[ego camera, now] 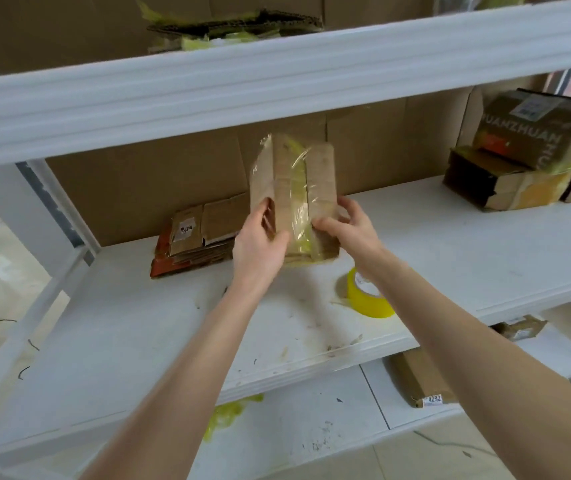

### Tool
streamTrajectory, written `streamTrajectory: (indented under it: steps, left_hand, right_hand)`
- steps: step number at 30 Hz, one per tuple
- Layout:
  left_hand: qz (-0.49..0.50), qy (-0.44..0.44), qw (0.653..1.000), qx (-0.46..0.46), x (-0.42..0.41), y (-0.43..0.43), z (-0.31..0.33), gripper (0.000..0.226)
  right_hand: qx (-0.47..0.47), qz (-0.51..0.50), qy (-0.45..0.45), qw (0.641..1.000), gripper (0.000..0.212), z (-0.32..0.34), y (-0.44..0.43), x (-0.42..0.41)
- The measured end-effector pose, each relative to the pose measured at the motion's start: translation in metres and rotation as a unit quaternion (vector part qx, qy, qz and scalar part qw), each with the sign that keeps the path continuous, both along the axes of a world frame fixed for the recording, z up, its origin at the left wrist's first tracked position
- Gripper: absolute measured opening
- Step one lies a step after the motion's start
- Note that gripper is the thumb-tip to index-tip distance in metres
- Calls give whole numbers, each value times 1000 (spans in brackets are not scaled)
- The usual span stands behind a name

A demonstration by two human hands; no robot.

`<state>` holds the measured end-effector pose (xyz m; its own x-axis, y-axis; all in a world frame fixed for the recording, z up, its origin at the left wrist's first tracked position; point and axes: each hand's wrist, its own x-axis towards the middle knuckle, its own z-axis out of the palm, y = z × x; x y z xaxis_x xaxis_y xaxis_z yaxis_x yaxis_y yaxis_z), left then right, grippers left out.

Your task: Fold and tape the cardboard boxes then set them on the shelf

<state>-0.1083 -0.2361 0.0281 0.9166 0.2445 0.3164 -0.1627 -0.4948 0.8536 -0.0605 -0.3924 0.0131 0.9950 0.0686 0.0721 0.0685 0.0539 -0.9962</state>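
The box (pixel 292 174) stands over the shelf (pixel 450 247), long axis 6 to 12 o'clock. Left hand (pixel 259 240) grips its 8 o'clock edge, right hand (pixel 348 225) its 4 o'clock; equally near.

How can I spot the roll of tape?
Look at the white middle shelf. Near its front edge, just under the person's right arm, sits the tape roll. It is the only bright yellow ring among brown cardboard.

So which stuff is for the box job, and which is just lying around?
Job: small taped brown cardboard box in left hand and right hand; yellow tape roll; stack of flattened brown cardboard; white shelf.
Lying about: crumpled yellow tape scraps; black cable.
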Motion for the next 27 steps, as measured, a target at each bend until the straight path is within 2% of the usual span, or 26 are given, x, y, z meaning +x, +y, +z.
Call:
streamTrajectory:
  steps: [3,4,6,8,12,15,16,19,22,24,27]
  left_hand:
    - [-44,-29,998,23,21,-16,6,70]
    - [-47,-50,997,40,30,-23,7,71]
    - [-51,-79,994,57,48,-44,7,73]
    - [-75,-73,994,31,64,-69,6,70]
    - [-99,-37,993,-46,83,-127,-5,43]
    - [-109,-4,984,-143,95,-179,-5,11]
    - [-109,7,979,-174,100,-197,-3,10]
    - [-119,36,968,-219,119,-246,-2,43]
    - [-124,46,971,-201,140,-296,-5,70]
    - [-104,39,979,-174,158,-323,-9,64]
    - [-71,37,990,-115,182,-351,-19,66]
  right_hand:
    - [-20,-3,-39,999,79,16,-25,4]
    - [-11,-4,-41,999,78,20,-36,4]
    - [25,-12,-24,999,62,26,-61,5]
    - [43,-36,14,998,57,32,-87,7]
    - [79,-88,85,989,58,33,-147,24]
    - [114,-96,110,983,71,27,-194,44]
    - [110,-93,115,983,69,25,-211,52]
    - [86,-63,106,989,51,17,-265,79]
    - [59,-46,77,994,34,13,-315,106]
    - [18,-36,48,998,28,11,-338,123]
    - [-54,-54,9,997,35,4,-360,151]
